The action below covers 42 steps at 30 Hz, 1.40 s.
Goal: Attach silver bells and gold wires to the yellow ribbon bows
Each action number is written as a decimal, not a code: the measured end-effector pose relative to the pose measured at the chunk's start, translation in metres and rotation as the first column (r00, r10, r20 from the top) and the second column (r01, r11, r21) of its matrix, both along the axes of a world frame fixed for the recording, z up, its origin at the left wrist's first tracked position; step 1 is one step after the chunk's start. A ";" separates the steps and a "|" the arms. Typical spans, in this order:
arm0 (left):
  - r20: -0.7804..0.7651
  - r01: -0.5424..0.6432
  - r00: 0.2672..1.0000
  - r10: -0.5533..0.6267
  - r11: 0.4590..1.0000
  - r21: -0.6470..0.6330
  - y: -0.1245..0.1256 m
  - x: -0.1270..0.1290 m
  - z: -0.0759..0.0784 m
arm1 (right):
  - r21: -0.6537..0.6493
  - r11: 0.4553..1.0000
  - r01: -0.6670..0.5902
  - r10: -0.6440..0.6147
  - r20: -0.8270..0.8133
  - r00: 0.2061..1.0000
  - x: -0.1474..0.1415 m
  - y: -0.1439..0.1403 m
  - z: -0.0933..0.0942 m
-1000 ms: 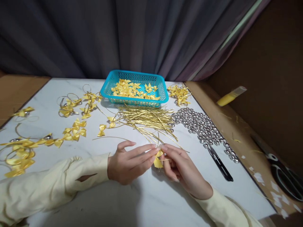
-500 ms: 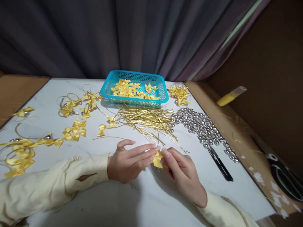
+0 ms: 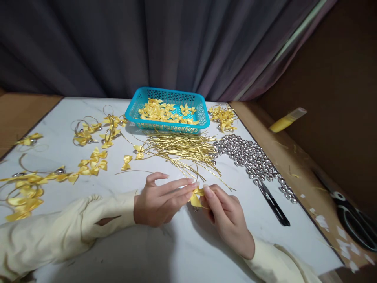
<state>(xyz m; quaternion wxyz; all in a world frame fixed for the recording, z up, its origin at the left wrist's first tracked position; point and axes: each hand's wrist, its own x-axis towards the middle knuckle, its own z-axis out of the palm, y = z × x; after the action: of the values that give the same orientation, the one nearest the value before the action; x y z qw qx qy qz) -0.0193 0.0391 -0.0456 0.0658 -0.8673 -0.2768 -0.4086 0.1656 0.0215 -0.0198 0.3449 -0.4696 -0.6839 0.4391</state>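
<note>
Pinching a small yellow bow (image 3: pixel 196 197) from both sides: my left hand (image 3: pixel 160 199) has thumb and forefinger tips pressed onto its left edge, the other fingers laid out straight alongside; my right hand (image 3: pixel 225 218) nips the right edge with its fingertips (image 3: pixel 207 190), the rest curled under. The bow sits just above the white table (image 3: pixel 182 251), near its front middle, between the two hands. Something small hangs beneath the bow; too blurred to name.

Risk, as I judge it: the hold is on satin edges only. A slight twist or uneven pull could slide the bow out or crush its loops. The loose gold wires (image 3: pixel 182 149) lie just beyond the fingertips, and one strand runs close to my right hand, so a careless sweep could snag it and drag the pile.

Counts, working outward:
- One bow in hand.
- Two lone bows (image 3: pixel 133 155) left of the wire pile.
- Gold wires: one heap, too many and too tangled to count.
- Silver bells (image 3: pixel 250 159): one spread to the right, dozens, not countable.
- One black snips (image 3: pixel 272 202) at the bells' near end.
- One blue basket (image 3: pixel 167 110) behind the wires, with a layer of bows inside, number unclear.
- Finished bows on rings (image 3: pixel 94 131) along the left, several clusters; another small cluster (image 3: pixel 224 117) right of the basket.
- One yellow tube (image 3: pixel 287 120) and one pair of scissors (image 3: pixel 353 224) off on the brown board at right.
</note>
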 end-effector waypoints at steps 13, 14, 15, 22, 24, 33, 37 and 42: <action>0.022 0.018 1.000 -0.017 1.000 -0.011 0.000 0.000 0.000 | 0.066 0.998 0.015 -0.017 0.034 0.999 0.001 -0.001 -0.001; 0.021 0.016 1.000 -0.016 1.000 -0.011 0.000 0.001 0.000 | 0.067 0.998 0.014 -0.016 0.034 0.999 0.001 -0.001 -0.001; 0.019 0.012 1.000 -0.012 1.000 -0.011 0.000 0.001 0.001 | 0.068 0.998 0.012 -0.015 0.033 0.999 0.001 -0.001 0.000; 0.001 0.012 1.000 -0.012 1.000 -0.014 0.001 0.002 0.004 | 0.093 0.995 -0.025 0.022 0.038 0.999 0.001 0.000 0.003; 0.005 0.012 1.000 -0.012 1.000 -0.014 0.001 0.002 0.004 | 0.111 0.993 -0.037 0.032 0.046 0.998 0.000 0.000 0.004; 0.074 -0.029 0.997 0.034 0.997 -0.068 0.002 0.002 0.002 | -0.012 0.999 -0.047 0.048 0.045 0.998 0.003 0.005 0.001; 0.128 -0.041 0.990 0.051 0.996 -0.081 0.003 0.004 0.004 | -0.191 0.982 -0.008 -0.005 -0.069 0.998 0.003 0.004 0.001; 0.158 -0.053 0.985 0.068 0.994 -0.097 0.004 0.006 0.006 | -0.303 0.953 0.002 -0.026 -0.075 0.997 -0.001 0.005 0.004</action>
<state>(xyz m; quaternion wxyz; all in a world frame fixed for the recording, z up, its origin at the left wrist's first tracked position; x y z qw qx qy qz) -0.0130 0.0429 -0.0392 0.0154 -0.8247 -0.3262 -0.4618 0.1650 0.0269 -0.0156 0.2985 -0.5042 -0.5914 0.5540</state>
